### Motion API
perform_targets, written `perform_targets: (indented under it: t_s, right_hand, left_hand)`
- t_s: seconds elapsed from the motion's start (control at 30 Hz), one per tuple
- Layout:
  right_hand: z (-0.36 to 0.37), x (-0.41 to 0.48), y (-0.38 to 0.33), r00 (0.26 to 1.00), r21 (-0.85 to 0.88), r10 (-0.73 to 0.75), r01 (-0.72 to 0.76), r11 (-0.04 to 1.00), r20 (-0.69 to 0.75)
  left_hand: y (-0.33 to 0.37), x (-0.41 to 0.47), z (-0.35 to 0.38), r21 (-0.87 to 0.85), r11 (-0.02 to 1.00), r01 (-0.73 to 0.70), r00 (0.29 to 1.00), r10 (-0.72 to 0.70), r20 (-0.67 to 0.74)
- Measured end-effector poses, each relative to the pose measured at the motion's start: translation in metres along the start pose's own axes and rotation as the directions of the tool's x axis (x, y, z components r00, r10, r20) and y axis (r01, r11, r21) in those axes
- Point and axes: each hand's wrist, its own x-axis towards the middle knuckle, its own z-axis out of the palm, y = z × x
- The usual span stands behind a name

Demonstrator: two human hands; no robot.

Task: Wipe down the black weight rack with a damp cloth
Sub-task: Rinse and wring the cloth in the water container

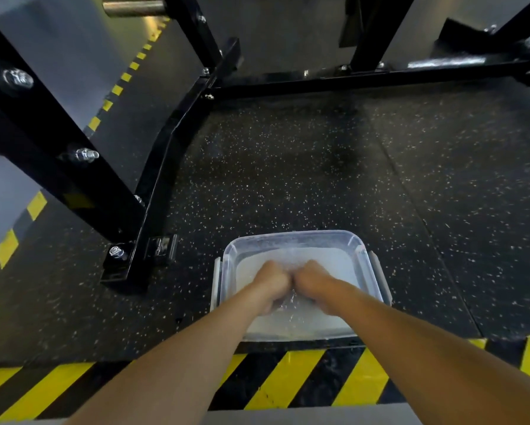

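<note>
A clear plastic tub [294,236] of water stands on the speckled rubber floor in front of me. Both fists are pressed together over the water. My left hand [271,282] and my right hand [314,280] are clenched on a pale wet cloth [289,300], of which only a sliver shows between them, with water dripping from it. The black weight rack stands to the left and behind: a bolted upright [43,124], a base bar [165,167] along the floor and a rear crossbar [349,79]. Neither hand touches the rack.
A yellow-and-black hazard stripe [288,378] runs along the platform's near edge, just behind the tub. A dashed yellow line [116,90] marks the floor left of the rack. A steel bar sleeve [132,6] sticks out at the top left.
</note>
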Motion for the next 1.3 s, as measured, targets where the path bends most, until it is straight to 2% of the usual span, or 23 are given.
perform_targets:
  t_s: [0.03, 0.1, 0.17, 0.2, 0.27, 0.33, 0.37, 0.4, 0.43, 0.47, 0.5, 0.57, 0.63, 0.7, 0.77, 0.83, 0.9, 0.93, 1.0, 1.1, 1.17, 1.23, 1.3]
  right_hand:
    - [0.000, -0.003, -0.001, 0.999, 0.077, 0.017, -0.015, 0.997, -0.029]
    - [0.002, -0.009, -0.003, 0.997, 0.172, 0.024, -0.011, 0.985, -0.072]
    - [0.003, -0.019, -0.008, 0.994, 0.196, -0.010, 0.032, 0.980, -0.111]
    - [0.002, -0.022, -0.008, 0.990, 0.204, -0.024, 0.053, 0.978, -0.141]
    - [-0.004, -0.024, -0.008, 0.979, 0.176, -0.047, 0.082, 0.981, -0.197]
    - [-0.014, -0.028, -0.007, 0.975, -0.030, -0.077, 0.072, 0.997, -0.209]
    - [-0.019, -0.032, -0.008, 0.985, -0.280, -0.075, 0.029, 0.960, -0.155]
    - [-0.021, -0.033, -0.004, 0.979, -0.461, -0.127, 0.039, 0.886, -0.161]
    - [-0.022, -0.029, -0.003, 0.982, -0.413, -0.111, 0.038, 0.910, -0.154]
    - [-0.022, -0.027, 0.001, 0.980, -0.245, -0.121, 0.080, 0.966, -0.159]
    - [-0.023, -0.020, 0.005, 0.978, -0.178, -0.115, 0.084, 0.980, -0.171]
    - [-0.022, -0.014, 0.008, 0.991, -0.163, -0.085, 0.068, 0.984, -0.106]
    - [-0.018, -0.012, 0.014, 0.995, -0.272, -0.080, 0.063, 0.960, -0.054]
    - [-0.016, -0.010, 0.016, 0.998, -0.308, -0.053, 0.036, 0.951, -0.046]
    - [-0.014, -0.015, 0.011, 0.998, -0.295, 0.000, -0.019, 0.955, -0.066]
    - [-0.015, -0.019, 0.005, 0.998, -0.295, 0.036, -0.047, 0.954, -0.042]
    - [-0.015, -0.014, 0.004, 1.000, -0.187, 0.030, -0.031, 0.982, -0.006]
    - [-0.014, -0.014, 0.003, 0.999, -0.086, 0.029, -0.030, 0.996, -0.021]
    - [-0.009, -0.019, -0.002, 0.998, 0.025, 0.028, -0.026, 0.999, -0.059]
    - [-0.002, -0.036, -0.015, 0.999, 0.112, -0.015, 0.019, 0.994, -0.035]
    - [-0.004, -0.039, -0.018, 0.995, 0.042, -0.066, 0.070, 0.997, -0.076]
    - [-0.010, -0.030, -0.014, 0.983, -0.079, -0.127, 0.117, 0.990, -0.131]
    - [-0.017, -0.021, -0.005, 0.970, -0.254, -0.182, 0.138, 0.957, -0.160]
  left_hand:
    - [0.002, -0.001, 0.000, -0.139, 0.989, 0.056, 0.998, -0.053, 0.023]
    - [0.006, -0.004, 0.000, -0.243, 0.967, 0.083, 0.996, -0.087, -0.009]
    - [0.006, -0.004, 0.001, -0.330, 0.940, 0.088, 0.994, -0.105, -0.035]
    - [0.008, -0.006, 0.002, -0.398, 0.912, 0.102, 0.994, -0.107, 0.008]
    - [0.012, -0.013, 0.004, -0.392, 0.916, 0.088, 0.993, -0.049, 0.110]
    - [0.015, -0.022, 0.004, -0.292, 0.955, 0.049, 0.986, -0.001, 0.165]
    - [0.015, -0.023, 0.003, -0.249, 0.968, 0.038, 0.985, 0.005, 0.172]
    - [0.017, -0.025, 0.002, -0.208, 0.978, 0.035, 0.988, -0.002, 0.156]
    - [0.017, -0.026, 0.000, -0.155, 0.988, 0.020, 0.992, -0.001, 0.123]
    - [0.016, -0.027, -0.001, -0.089, 0.996, -0.003, 0.996, 0.011, 0.087]
    - [0.012, -0.025, -0.001, -0.002, 0.999, -0.034, 0.998, 0.034, 0.051]
    - [0.003, -0.021, -0.001, 0.242, 0.964, -0.110, 0.992, 0.121, -0.028]
    - [-0.003, -0.019, 0.000, 0.461, 0.876, -0.138, 0.978, 0.195, -0.078]
    - [-0.005, -0.017, 0.002, 0.583, 0.803, -0.126, 0.974, 0.210, -0.079]
    - [-0.002, -0.019, 0.004, 0.612, 0.785, -0.099, 0.985, 0.165, -0.053]
    - [0.003, -0.020, 0.005, 0.531, 0.847, -0.030, 0.994, 0.080, -0.071]
    - [0.005, -0.015, 0.008, 0.203, 0.977, 0.068, 0.997, -0.056, -0.061]
    - [0.007, -0.015, 0.010, 0.056, 0.991, 0.124, 0.992, -0.123, -0.025]
    - [0.006, -0.011, 0.012, -0.134, 0.977, 0.166, 0.986, -0.166, 0.016]
    - [0.005, -0.011, 0.008, -0.437, 0.884, 0.164, 0.985, -0.167, 0.031]
    - [0.007, -0.015, 0.001, -0.468, 0.875, 0.124, 0.992, -0.106, 0.064]
    - [0.011, -0.021, -0.006, -0.420, 0.900, 0.113, 0.991, -0.074, 0.108]
    - [0.015, -0.025, -0.014, -0.317, 0.941, 0.118, 0.992, -0.098, 0.078]
